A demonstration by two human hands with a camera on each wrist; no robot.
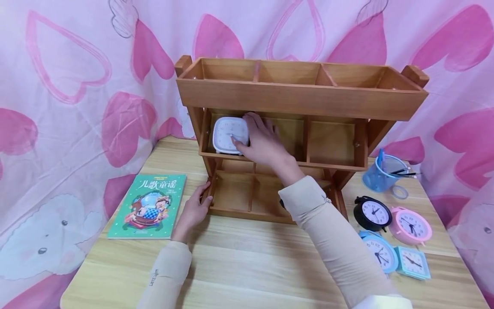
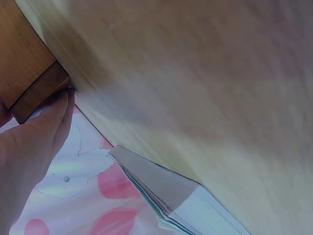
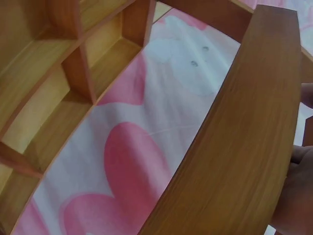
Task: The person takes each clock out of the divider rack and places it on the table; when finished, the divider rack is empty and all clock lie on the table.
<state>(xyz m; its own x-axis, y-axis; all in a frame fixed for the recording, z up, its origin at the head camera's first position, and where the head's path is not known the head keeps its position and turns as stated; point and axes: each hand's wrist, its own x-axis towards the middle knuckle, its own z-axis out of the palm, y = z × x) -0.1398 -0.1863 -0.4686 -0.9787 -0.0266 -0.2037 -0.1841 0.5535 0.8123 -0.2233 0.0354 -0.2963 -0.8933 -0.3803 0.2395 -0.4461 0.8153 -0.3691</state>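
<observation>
- Now the white square clock (image 1: pixel 230 134) stands upright in the left compartment of the middle tier of the wooden shelf (image 1: pixel 301 98), its dial facing out toward the person.
- Its flat face runs across the compartment's opening, so the clock lies straight ahead of the right hand (image 1: pixel 262 143), at that hand's fingertips and a little to its left.
- The right hand reaches into that tier from the front; its thumb lies across the dial's lower right and the fingers curl over the clock's right edge, so it is clamped on the clock.
- Of the two hands, the right one is on the clock; the left hand (image 1: pixel 196 208) is well below, down at table level.
- The left hand rests against the shelf's lower left post, fingers fairly straight and pressing the wood, gripping nothing round.
- Just left of that hand a green picture book (image 1: pixel 148 206) lies flat on the table (image 1: pixel 247 257).
- Over on the right side of the table, well apart from both hands, are a black clock (image 1: pixel 372 213), a pink clock (image 1: pixel 411 225), two blue clocks (image 1: pixel 397 256) and a blue pen cup (image 1: pixel 384 172).
</observation>
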